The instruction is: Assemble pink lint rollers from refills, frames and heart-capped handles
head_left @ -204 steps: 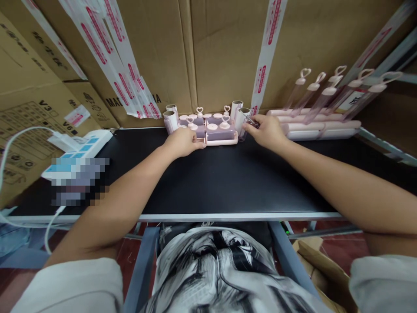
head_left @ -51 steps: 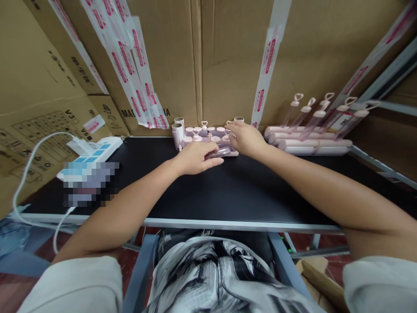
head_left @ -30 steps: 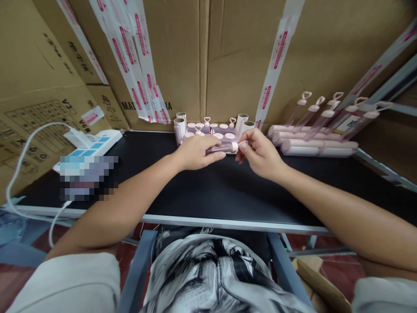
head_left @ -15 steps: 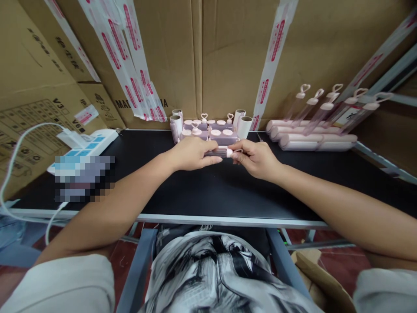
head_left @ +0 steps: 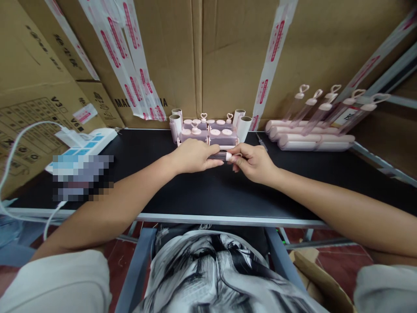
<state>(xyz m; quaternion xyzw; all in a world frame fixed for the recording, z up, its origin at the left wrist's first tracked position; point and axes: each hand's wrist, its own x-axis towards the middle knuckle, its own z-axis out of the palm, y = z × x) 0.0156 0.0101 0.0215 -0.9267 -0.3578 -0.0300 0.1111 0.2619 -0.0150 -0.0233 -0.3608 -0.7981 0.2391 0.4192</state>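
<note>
Between my two hands lies a slim clear tube (head_left: 220, 155), held level, with a pale pink cap and loop at its right end. My left hand (head_left: 194, 157) is closed around the tube's body, fingers over the top and thumb below. My right hand (head_left: 259, 163) pinches the capped end between thumb and fingers. Just behind them stands a cluster of lilac, clear-sided containers (head_left: 224, 138) with pink round lids, some with heart-shaped loops. Upright pale cylinders with open tops, such as the white cylinder (head_left: 244, 129), flank the cluster on both sides.
Stacked pink cylinders (head_left: 301, 140) with heart-topped clear tubes (head_left: 321, 114) stand at right. A thin pointed tool (head_left: 261, 142) lies near the cluster. At left are a white power strip (head_left: 100, 141) and cable (head_left: 7, 174). Cardboard (head_left: 234, 56) walls the black table (head_left: 208, 195).
Both hands and the tube have dropped slightly toward me, showing more of the containers behind. Their grip on the tube looks the same.
</note>
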